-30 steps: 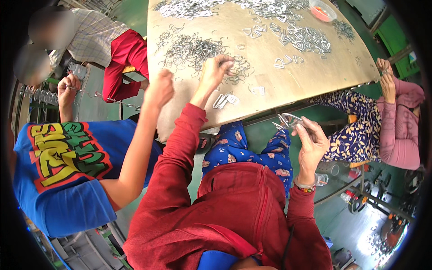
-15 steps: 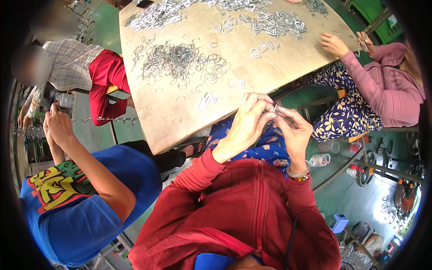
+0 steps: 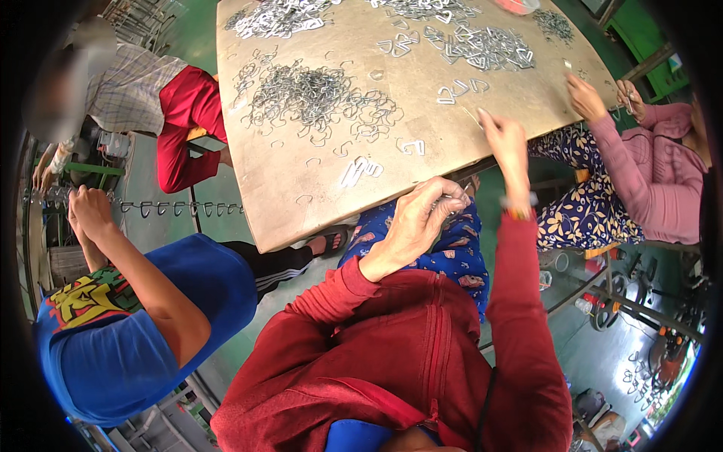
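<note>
My left hand (image 3: 423,220) is closed just off the table's near edge, its fingers curled around something small that I cannot make out. Over the right part of the table my right hand (image 3: 504,143) reaches out, its fingers pinched on a thin, light metal piece (image 3: 473,117) smeared by motion. Beyond its fingertips lie a few flat metal loops (image 3: 461,90). Nearer my left hand are a small group of silvery metal loops (image 3: 361,172) and a white-silver metal loop (image 3: 411,148). A heap of thin bent wire rings (image 3: 301,94) spreads over the left part of the table.
The wooden table (image 3: 282,218) holds more metal loop heaps (image 3: 493,49) farther back and a red-rimmed bowl (image 3: 518,4). A person in a blue shirt (image 3: 143,339) sits left, near a row of hanging loops (image 3: 181,209). One in pink (image 3: 640,162) sits right.
My right hand has left my left hand and moved forward over the table. My left hand stays near the edge, closed. The view has shifted slightly.
</note>
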Tool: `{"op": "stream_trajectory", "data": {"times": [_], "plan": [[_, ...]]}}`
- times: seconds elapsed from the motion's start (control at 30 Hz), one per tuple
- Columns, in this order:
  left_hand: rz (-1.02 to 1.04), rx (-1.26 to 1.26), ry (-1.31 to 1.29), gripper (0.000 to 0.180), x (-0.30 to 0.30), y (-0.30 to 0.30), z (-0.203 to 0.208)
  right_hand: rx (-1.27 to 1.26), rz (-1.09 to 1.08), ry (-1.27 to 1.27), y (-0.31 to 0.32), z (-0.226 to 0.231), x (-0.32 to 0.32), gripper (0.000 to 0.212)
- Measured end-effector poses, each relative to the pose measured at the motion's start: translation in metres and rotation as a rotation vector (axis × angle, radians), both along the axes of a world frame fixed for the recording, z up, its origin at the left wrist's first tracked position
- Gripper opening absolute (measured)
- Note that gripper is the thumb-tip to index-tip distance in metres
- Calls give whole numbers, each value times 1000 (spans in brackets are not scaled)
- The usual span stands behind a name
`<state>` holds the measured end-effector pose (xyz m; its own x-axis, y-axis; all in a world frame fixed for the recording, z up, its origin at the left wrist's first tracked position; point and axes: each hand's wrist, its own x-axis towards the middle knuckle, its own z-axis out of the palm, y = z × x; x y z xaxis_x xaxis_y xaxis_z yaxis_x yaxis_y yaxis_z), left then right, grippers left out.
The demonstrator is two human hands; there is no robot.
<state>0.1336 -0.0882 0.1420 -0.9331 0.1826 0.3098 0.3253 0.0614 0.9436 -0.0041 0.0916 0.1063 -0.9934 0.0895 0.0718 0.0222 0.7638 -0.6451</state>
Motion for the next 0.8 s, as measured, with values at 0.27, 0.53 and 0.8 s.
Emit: {"op": "stream_trajectory", "data": {"times": [0.27, 0.53, 0.8], "plan": [[35, -66, 86, 9, 12, -8, -12, 133, 74, 319, -62, -54, -81, 29], [56, -80, 115, 8, 2, -11, -26, -912, 215, -5, -54, 12, 32, 22], [89, -99, 129, 10, -11, -5, -20, -875, 195, 107, -29, 53, 119, 22]]}}
